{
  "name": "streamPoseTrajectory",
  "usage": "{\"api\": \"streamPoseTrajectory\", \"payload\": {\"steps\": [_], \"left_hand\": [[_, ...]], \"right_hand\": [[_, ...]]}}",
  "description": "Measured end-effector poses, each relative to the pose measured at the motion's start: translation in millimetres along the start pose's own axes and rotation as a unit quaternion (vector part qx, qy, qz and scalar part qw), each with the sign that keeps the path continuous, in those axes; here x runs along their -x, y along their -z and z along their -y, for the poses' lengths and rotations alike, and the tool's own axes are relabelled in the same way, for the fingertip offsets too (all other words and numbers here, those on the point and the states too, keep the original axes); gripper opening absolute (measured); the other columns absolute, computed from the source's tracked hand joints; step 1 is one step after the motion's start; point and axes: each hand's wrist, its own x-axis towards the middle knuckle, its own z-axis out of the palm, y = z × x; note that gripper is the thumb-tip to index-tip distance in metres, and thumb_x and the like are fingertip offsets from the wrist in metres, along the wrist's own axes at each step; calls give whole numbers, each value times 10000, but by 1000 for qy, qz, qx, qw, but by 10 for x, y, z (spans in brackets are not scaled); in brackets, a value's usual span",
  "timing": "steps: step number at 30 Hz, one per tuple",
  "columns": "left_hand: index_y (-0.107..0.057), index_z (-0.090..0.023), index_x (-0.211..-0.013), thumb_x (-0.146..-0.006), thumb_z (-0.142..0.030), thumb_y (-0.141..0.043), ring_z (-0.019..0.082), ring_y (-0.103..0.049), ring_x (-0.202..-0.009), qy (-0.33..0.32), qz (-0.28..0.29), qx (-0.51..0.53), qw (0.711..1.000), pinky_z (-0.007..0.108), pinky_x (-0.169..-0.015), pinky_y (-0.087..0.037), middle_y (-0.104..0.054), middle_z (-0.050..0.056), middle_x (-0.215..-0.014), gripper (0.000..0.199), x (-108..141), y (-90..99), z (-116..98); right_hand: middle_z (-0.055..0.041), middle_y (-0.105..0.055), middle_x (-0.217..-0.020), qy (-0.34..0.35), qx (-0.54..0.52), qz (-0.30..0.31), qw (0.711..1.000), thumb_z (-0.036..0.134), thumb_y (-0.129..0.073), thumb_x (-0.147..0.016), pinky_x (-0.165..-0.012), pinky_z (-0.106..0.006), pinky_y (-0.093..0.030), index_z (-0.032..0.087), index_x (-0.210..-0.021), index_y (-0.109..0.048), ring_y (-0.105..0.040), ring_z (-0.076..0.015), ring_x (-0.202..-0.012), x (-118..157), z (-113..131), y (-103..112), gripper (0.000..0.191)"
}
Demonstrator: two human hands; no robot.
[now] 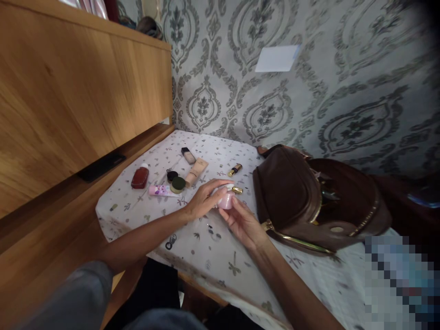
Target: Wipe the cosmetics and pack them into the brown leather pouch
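While the left hand (205, 200) closes over the top and left side of a small pink jar (226, 201), the right hand (242, 225) grips it from below and from the right, so both are clamped on it. The jar is held near the middle of the frame, above a bench (206, 261) covered with a white printed cloth. Just beyond the fingers lies a gold tube (237, 190), with a black-and-gold tube (235, 170) farther back.

Left of centre are a beige tube (196, 172), a black-capped bottle (188, 156), a green-topped round jar (178, 184) beside a small black pot (172, 175), and a pink-and-purple tube (165, 191). A red bottle (140, 178) with a white cap lies farther left. A brown bag (282, 197) sits unzipped at right. A wooden cabinet (85, 91) fills the upper left, and patterned wallpaper (268, 110) spans the upper right.
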Motion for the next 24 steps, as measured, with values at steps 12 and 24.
{"api": "streamPoseTrajectory", "payload": {"steps": [12,24], "left_hand": [[-683,-205,-1156,-933,-511,-514,123,-521,-501,191,33,108,975,243,-443,-425,-650,17,-746,414,-24,-45,7],[-651,-208,-977,-826,-534,-606,84,-449,-481,202,-71,103,971,173,-347,-348,-622,-3,-767,362,-51,-121,15]], "right_hand": [[-11,-720,-942,-28,13,52,998,460,-824,-754,-608,-245,-514,235,-1039,-708,-652,-156,-784,38,-31,-78,381],[-36,-740,-1007,-31,-73,35,996,346,-847,-744,-653,-273,-527,224,-987,-712,-680,-181,-837,37,-80,-135,304]]}}
